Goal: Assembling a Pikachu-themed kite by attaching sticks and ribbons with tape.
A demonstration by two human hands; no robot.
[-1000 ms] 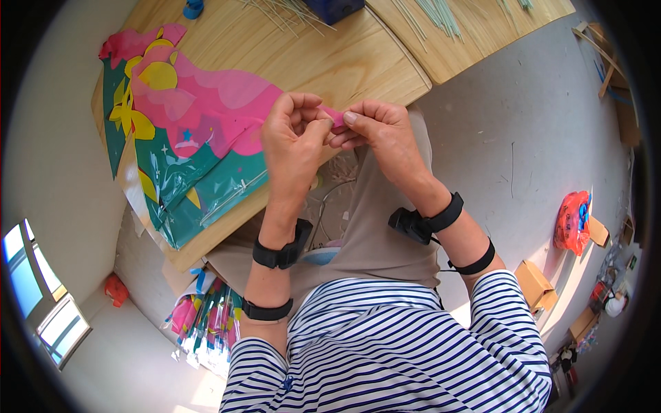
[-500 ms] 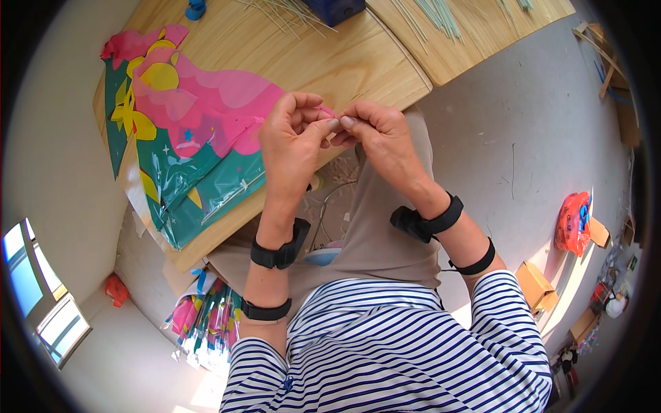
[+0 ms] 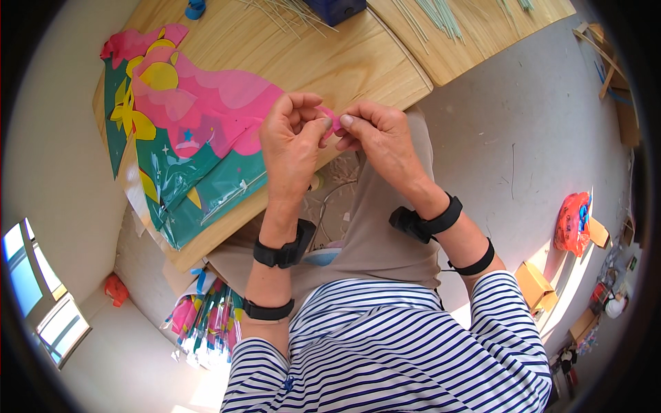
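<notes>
The left hand [image 3: 292,148] and right hand [image 3: 387,136] pinch some pink film [image 3: 336,124] between them, near the table's [image 3: 351,58] edge; a hard tug could tear or crease it. Fingertips hide most of it; whether it joins the sheet [image 3: 231,89] alongside, I can't tell. Farther off, sticks [image 3: 441,19] run out of view.

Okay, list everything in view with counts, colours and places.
Plastic film: several layers, pink, green, yellow, tabletop
Wooden tabletops: two, brown, ahead
Sticks: many, pale green, top edge
Box: one, dark blue, top edge
Coil: one, blue, upper left
Bundle: one, multicoloured, lower left
Bag: one, red, right
Lump: one, red, left
Cartons: several, brown, right
Clutter: uncountable, mixed, far right
Window: one, bluish, lower left
Pink piece: one, pink, pinched, centre
Shirt: one, white, navy stripes, worn
Trousers: one pair, beige, legs
Straps: four, black, forearms
Left hand: one, bare, centre
Right hand: one, bare, centre
</notes>
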